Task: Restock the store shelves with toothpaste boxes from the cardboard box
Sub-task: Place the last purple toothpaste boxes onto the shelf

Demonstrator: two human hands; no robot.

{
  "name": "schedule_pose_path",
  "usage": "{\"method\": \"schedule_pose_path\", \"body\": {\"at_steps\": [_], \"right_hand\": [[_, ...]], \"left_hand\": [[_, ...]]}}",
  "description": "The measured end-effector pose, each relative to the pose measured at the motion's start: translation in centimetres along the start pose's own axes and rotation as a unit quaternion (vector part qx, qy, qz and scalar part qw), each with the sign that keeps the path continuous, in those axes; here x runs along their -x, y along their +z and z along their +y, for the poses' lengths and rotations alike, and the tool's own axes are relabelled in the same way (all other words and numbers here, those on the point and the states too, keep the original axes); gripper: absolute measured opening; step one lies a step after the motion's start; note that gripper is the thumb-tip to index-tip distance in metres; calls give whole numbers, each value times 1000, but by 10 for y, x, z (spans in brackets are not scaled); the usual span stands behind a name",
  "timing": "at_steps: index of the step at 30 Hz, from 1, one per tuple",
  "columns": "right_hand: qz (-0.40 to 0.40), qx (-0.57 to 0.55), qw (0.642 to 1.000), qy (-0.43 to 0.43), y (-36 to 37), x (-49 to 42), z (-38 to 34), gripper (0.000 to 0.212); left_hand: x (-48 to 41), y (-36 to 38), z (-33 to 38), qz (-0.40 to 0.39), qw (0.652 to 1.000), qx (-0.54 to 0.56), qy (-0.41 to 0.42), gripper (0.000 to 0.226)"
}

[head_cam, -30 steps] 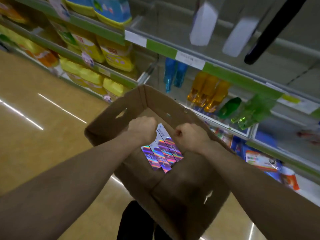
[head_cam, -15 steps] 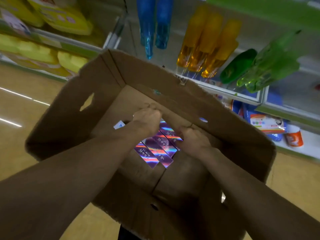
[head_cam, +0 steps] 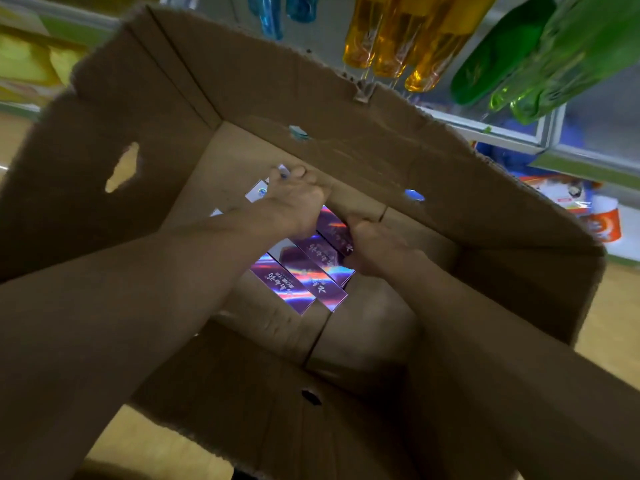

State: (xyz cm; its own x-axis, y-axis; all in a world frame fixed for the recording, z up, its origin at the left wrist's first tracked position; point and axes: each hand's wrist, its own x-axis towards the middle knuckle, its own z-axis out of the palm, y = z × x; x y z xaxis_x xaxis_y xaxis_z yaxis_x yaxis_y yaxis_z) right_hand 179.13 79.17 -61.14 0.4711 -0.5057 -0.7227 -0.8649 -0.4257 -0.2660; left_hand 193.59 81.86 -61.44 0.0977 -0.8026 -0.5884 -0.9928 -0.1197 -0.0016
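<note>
**A:** Where are the toothpaste boxes point(head_cam: 299, 284)?

**B:** They lie flat on the bottom of the cardboard box point(head_cam: 311, 84), side by side, purple and shiny, close to its far wall. Both your forearms reach down inside.

**A:** And my hands?

**B:** Your left hand point(head_cam: 298, 202) is curled over the far ends of the boxes at the left of the row, grasping them. Your right hand point(head_cam: 375, 245) clasps the edge of the rightmost one with its fingers bent. Its thumb is hidden.

**A:** What's around the cardboard box?

**B:** Its tall walls rise on every side of your arms, and the left wall has a hand hole point(head_cam: 123, 168). Past the far wall a shelf point(head_cam: 502, 131) carries orange bottles point(head_cam: 398, 46), with green bottles point(head_cam: 554, 64) to their right and blue bottles point(head_cam: 273, 12) to their left. Yellow packs point(head_cam: 27, 60) sit beyond the left wall. Right of the cardboard box an orange and white tub point(head_cam: 606, 225) stands above the tan floor point(head_cam: 609, 306).
</note>
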Motion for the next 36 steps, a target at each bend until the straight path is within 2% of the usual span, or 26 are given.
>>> {"method": "schedule_pose_path", "body": {"at_steps": [3,6,10,14,20,28,36], "right_hand": [[-10,-4,1000,4,-13,-3,2,51],[27,15,999,18,-20,-5,3,56],[68,22,997,12,-24,-7,2,42],[96,33,995,-19,-45,8,-5,38],[125,58,986,-97,-103,48,-28,52],[218,99,946,-220,-201,122,-69,40],[287,121,871,-380,-276,230,-142,37]], "left_hand": [[-6,-5,-3,0,1000,-3,1,48],[-11,-6,-1,10,1000,-2,-21,45],[-5,-13,-3,22,999,17,-45,42],[15,-36,-14,37,996,48,-58,41],[66,-94,-34,54,992,83,-84,47],[168,-199,-54,151,975,90,-136,51],[316,-279,-60,235,938,50,-251,51]]}}
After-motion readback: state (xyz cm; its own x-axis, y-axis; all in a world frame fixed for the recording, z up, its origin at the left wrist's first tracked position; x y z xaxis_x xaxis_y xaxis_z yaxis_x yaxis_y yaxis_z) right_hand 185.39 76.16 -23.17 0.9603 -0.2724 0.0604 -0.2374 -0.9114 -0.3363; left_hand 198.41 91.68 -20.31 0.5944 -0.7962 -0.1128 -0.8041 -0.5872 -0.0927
